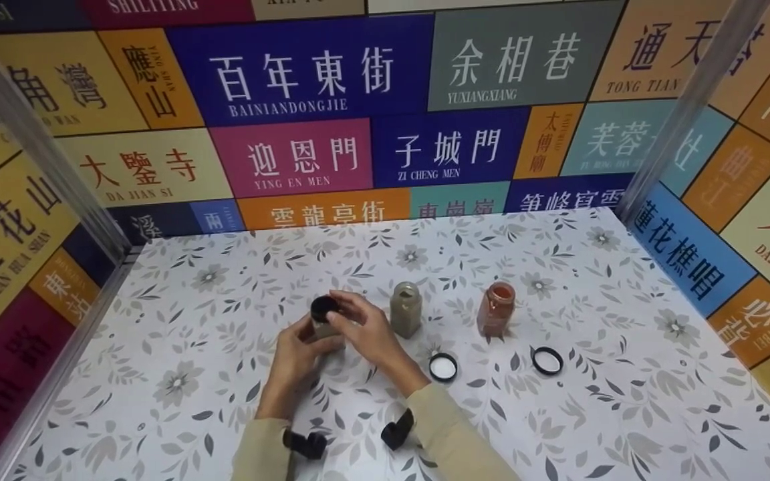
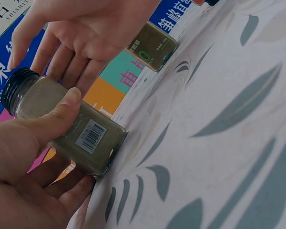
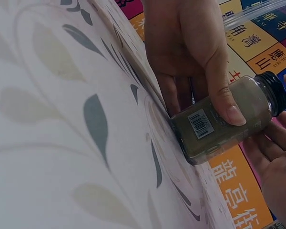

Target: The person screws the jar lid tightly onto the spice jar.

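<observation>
My left hand [image 1: 298, 357] grips a square glass spice jar [image 2: 52, 102] of grey-green powder, thumb across its front near a barcode label [image 2: 90, 136]. The jar leans, its base at the tabletop. A black screw lid [image 3: 275, 93] sits on its neck. Around that lid is my right hand [image 1: 368, 331], its fingers loosely spread; both wrist views show a gap between some fingers and the lid. Just right of the hands stands a lidless jar [image 1: 406, 310] of similar powder. Farther right is a lidless jar [image 1: 496, 310] of reddish powder.
A black-rimmed lid [image 1: 444, 367] with a white inside lies in front of the lidless jars. Another black ring-like lid [image 1: 549, 373] lies to its right. The table [image 1: 592, 421] has a leaf-patterned cover. Printed panels [image 1: 291, 153] wall in its back and sides.
</observation>
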`<state>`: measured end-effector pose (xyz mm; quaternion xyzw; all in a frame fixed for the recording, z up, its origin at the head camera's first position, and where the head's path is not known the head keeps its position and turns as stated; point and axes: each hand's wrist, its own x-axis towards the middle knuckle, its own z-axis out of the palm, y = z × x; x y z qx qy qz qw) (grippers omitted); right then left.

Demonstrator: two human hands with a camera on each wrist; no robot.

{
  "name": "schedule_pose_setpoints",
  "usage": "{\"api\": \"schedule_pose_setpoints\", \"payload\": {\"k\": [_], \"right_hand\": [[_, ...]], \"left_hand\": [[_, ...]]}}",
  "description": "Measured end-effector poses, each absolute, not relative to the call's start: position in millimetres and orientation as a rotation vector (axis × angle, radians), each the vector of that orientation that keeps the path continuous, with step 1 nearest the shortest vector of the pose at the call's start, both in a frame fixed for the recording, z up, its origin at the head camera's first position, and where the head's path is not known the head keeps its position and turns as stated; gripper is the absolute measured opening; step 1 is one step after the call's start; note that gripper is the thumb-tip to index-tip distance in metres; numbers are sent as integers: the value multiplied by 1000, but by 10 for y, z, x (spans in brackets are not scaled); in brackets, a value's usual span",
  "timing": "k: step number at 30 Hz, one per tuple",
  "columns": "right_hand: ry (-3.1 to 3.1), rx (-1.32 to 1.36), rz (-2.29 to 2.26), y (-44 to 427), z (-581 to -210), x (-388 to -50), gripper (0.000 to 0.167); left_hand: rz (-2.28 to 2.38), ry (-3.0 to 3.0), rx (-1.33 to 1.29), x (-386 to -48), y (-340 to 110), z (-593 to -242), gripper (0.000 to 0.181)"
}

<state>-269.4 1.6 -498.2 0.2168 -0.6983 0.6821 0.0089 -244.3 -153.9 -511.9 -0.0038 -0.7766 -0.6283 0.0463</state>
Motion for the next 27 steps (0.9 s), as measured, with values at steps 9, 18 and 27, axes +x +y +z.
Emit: {"api": "schedule_pose_setpoints", "payload": {"k": [9,18,27], "right_hand": [[-2176,639,2168,0,-4992,-2693,41],[-2195,650,2115,5,-4980,-2689,42],[-2154,639,2171,-10,-4992,-2698,40]], "left_hand": [[-1912,-2367,14,-2428,-1543,-5117,65],[-1911,-2369,16,-2440,-1538,-5127,64],[-1895,-2369,4,-2447,-1533,-5134,63]]}}
